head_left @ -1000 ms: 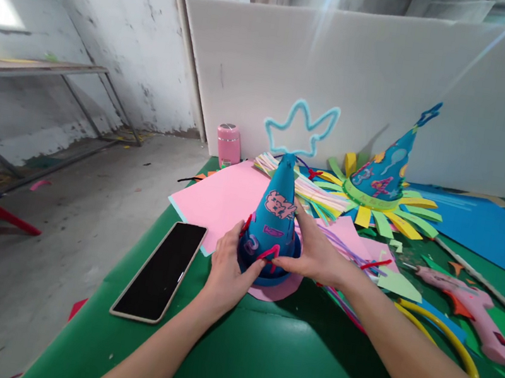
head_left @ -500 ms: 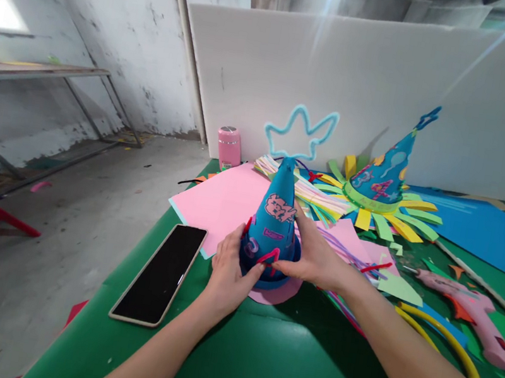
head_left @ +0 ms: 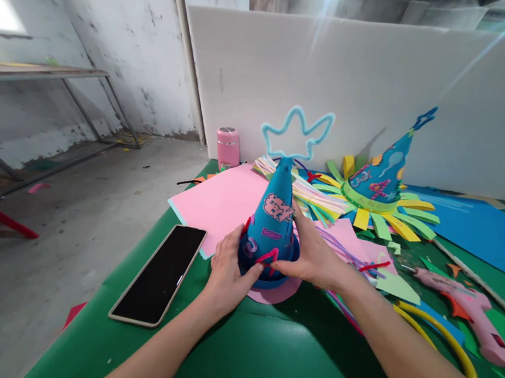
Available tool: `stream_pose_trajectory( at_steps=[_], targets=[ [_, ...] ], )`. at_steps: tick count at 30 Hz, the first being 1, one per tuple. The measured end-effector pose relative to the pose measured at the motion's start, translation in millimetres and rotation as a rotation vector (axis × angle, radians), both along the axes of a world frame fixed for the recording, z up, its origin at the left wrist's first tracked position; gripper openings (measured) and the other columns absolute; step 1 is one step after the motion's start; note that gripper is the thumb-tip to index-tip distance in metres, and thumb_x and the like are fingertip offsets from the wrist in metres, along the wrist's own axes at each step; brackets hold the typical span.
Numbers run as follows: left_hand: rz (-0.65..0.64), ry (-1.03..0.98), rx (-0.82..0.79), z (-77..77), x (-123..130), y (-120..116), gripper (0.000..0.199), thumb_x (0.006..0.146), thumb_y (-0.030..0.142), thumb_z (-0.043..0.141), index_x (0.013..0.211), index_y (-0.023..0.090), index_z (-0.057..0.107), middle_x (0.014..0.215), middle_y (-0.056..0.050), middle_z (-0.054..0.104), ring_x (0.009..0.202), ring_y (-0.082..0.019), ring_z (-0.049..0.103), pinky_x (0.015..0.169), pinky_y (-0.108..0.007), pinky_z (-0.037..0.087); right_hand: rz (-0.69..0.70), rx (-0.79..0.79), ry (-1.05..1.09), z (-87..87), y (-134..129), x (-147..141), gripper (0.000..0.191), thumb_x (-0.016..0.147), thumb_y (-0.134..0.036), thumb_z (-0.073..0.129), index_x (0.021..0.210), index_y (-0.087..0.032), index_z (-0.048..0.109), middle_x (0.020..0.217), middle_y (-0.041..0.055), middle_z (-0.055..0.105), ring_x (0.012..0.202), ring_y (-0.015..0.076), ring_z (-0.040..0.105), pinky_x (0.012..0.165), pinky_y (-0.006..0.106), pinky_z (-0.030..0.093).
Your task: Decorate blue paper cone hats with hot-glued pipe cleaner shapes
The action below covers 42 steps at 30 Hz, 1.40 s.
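Note:
A blue paper cone hat (head_left: 276, 186) stands upright in front of me, with a pink animal sticker and purple and pink pieces on its side. From its tip rises a light blue pipe-cleaner crown shape (head_left: 299, 114). My left hand (head_left: 230, 275) wraps the lower left of the cone, thumb on the front. On the opposite side my right hand (head_left: 314, 250) curls round it, its thumb pressing near a pink bent pipe cleaner (head_left: 267, 255). Both thumbs nearly meet there. Under the hat a round pink paper (head_left: 274, 296) shows.
Left of the hat lies a phone (head_left: 159, 276). A pink hot glue gun (head_left: 468, 306) and a yellow tube (head_left: 453, 342) are at the right. Behind stand a second decorated cone hat (head_left: 382, 171) and a pink bottle (head_left: 228, 147), near pink paper sheets (head_left: 222, 200).
Both hands keep the same hold on the cone hat. The whole view has shifted very slightly; nothing else visibly differs.

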State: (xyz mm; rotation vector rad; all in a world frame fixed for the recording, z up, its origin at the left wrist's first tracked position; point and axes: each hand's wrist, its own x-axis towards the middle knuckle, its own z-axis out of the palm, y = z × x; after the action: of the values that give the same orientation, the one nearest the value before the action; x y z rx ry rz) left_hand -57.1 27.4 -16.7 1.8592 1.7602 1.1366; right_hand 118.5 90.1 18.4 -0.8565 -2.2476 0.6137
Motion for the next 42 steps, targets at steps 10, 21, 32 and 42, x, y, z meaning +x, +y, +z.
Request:
stream_pose_trajectory(
  at_steps=[10,21,32,42],
  targets=[
    [-0.086,-0.141,0.004,2.0,-7,0,0.07,0.069,0.035,0.058,0.127,0.017,0.025,0.125,-0.015,0.04,0.116,-0.026,0.037,0.095,-0.044,0.031,0.084,-0.13,0.132,11.4,-6,0,0.093,0.067,-0.032,0.065,0.136,-0.026,0.002,0.141,0.0066,0.02,0.125,0.0261,0.025,0.097,0.044,0.029],
    [-0.087,-0.286,-0.031,-4.3,-12,7,0.068,0.068,0.032,0.061,0.126,0.02,0.03,0.121,-0.013,0.044,0.111,-0.026,0.043,0.09,-0.043,0.037,0.032,0.029,0.115,11.5,-1,-3,0.09,0.064,-0.032,0.066,0.136,-0.023,0.011,0.136,0.0078,0.031,0.12,0.0295,0.032,0.096,0.045,0.028],
    [-0.084,-0.333,-0.008,-9.2,-15,12,0.072,0.063,0.032,0.066,0.125,0.024,0.032,0.111,-0.009,0.045,0.099,-0.023,0.05,0.083,-0.04,0.042,0.028,0.081,0.136,9.9,1,-6,0.094,0.062,-0.031,0.067,0.136,-0.024,0.009,0.136,0.0063,0.031,0.119,0.0293,0.033,0.096,0.044,0.029],
    [-0.131,-0.3,-0.021,3.8,-19,7,0.069,0.065,0.031,0.064,0.125,0.021,0.032,0.114,-0.011,0.046,0.105,-0.023,0.044,0.084,-0.039,0.039,0.052,-0.122,0.144,10.9,-3,5,0.085,0.071,-0.035,0.06,0.135,-0.031,0.004,0.143,0.0016,0.015,0.126,0.0248,0.022,0.099,0.045,0.025]
  ],
)
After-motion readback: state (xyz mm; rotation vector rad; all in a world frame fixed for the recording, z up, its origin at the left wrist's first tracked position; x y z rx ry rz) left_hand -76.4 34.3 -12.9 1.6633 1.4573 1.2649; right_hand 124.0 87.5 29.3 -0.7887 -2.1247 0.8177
